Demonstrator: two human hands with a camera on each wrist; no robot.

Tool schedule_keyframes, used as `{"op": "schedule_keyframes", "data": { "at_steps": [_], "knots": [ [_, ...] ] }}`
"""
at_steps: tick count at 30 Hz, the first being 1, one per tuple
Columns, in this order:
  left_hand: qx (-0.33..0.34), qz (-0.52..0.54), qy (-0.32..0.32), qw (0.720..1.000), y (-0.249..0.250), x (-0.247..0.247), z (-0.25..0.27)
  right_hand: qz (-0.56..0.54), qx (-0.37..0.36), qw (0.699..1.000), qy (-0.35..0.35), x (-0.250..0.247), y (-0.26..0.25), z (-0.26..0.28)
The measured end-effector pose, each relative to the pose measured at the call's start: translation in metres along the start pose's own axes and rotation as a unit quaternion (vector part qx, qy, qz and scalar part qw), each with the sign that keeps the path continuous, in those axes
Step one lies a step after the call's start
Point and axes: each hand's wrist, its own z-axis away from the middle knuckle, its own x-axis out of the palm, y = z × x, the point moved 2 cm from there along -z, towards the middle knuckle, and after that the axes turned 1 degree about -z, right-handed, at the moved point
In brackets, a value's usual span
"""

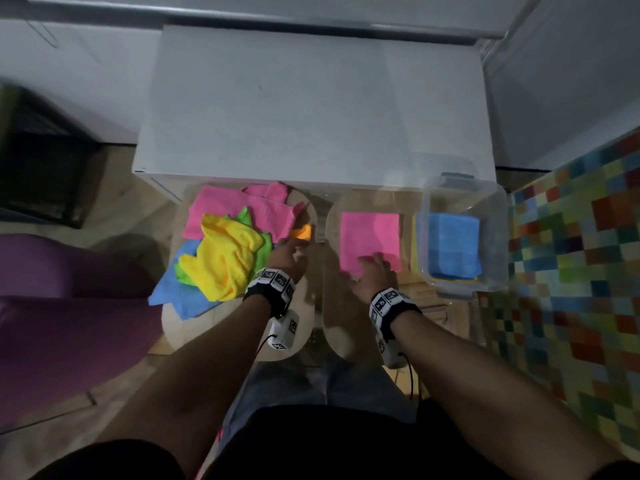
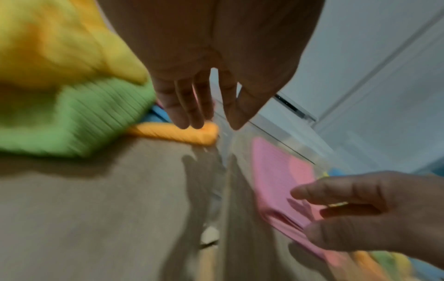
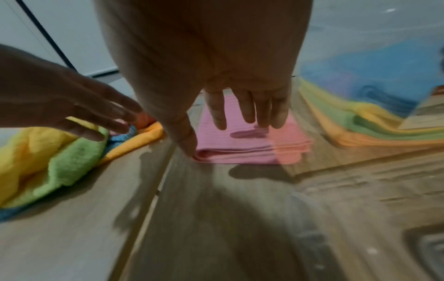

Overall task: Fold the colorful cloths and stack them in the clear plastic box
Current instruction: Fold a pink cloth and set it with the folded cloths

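**Listener:** So, what is in front of you?

**Operator:** From the head camera I look straight down at a clear table (image 1: 313,327) with wood floor visible through it. On my left lies a loose heap of cloths: a crumpled yellow cloth (image 1: 225,258) on top, a green cloth (image 1: 258,244) under it, a blue cloth (image 1: 173,292) at the bottom near me, and unfolded pink cloths (image 1: 239,209) at the far side. A small orange cloth (image 1: 303,232) pokes out at the heap's right edge.

**Listener:** And your hands?

**Operator:** My left hand (image 1: 287,256) is spread flat with fingers straight, holding nothing; its fingertips (image 2: 185,117) reach the orange cloth. I cannot tell whether they touch it. My right hand (image 1: 374,271) is likewise flat and relaxed, fingers extended over the near edge of the folded pink cloth (image 1: 369,240). The thumb tip sits at that cloth's near left corner.

**Listener:** Where is the box?

**Operator:** The clear plastic box (image 1: 498,202) stands just right of the folded pink cloth. A folded blue cloth (image 1: 453,244) lies on top inside it, with edges of yellow, green and orange layers showing beneath in the right wrist view.
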Motion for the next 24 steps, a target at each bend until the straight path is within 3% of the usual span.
{"op": "schedule_keyframes", "data": {
  "at_steps": [4,7,10,14,16,19,21,24],
  "knots": [
    [0.001,0.009,0.069,0.998,-0.028,-0.059,0.005,-0.032,-0.012,0.999,0.010,-0.003,-0.043,0.004],
    [-0.035,0.015,0.113,0.993,-0.057,-0.094,0.005,-0.051,-0.039,0.998,-0.013,-0.001,-0.078,0.005],
    [-0.086,0.027,0.162,0.983,-0.081,-0.120,-0.001,-0.081,-0.055,0.995,-0.035,0.006,-0.113,0.006],
    [-0.091,0.052,0.212,0.972,-0.100,-0.143,-0.016,-0.125,-0.093,0.987,-0.032,0.017,-0.158,0.005],
    [-0.138,0.043,0.174,0.974,-0.106,-0.144,-0.026,-0.139,-0.091,0.985,-0.049,0.021,-0.175,0.004],
    [-0.201,-0.055,0.034,0.977,-0.110,-0.147,-0.040,-0.148,-0.089,0.982,-0.075,0.027,-0.197,0.004],
    [-0.183,-0.085,-0.001,0.979,-0.104,-0.151,-0.042,-0.152,-0.091,0.982,-0.072,0.028,-0.206,0.004],
    [-0.134,0.006,-0.022,0.991,-0.088,-0.157,-0.040,-0.198,-0.077,0.976,-0.050,0.023,-0.211,0.002]
  ]
}}
